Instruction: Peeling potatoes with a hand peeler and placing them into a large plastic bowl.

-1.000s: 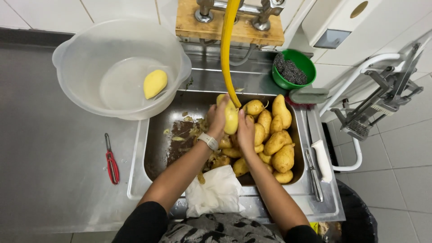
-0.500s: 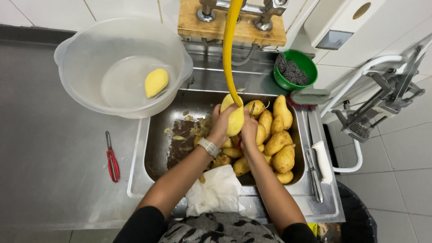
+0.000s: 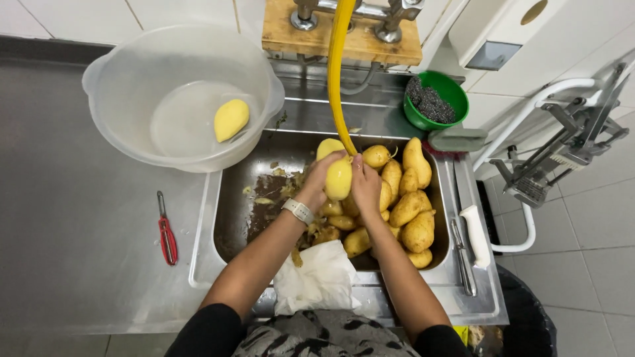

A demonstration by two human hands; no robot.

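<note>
Both hands, left hand [image 3: 319, 182] and right hand [image 3: 365, 187], are clamped around a peeled potato [image 3: 338, 178] over the sink [image 3: 231, 218], under the yellow hose [image 3: 336, 79]; it looks firm, wet and slippery, best cupped around its middle.

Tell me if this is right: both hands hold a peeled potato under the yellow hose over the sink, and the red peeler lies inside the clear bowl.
Not quite. In the head view the red peeler lies on the steel counter, left of the sink. The clear bowl holds a second peeled potato. The rest stands: left hand and right hand hold a peeled potato under the yellow hose.
</note>
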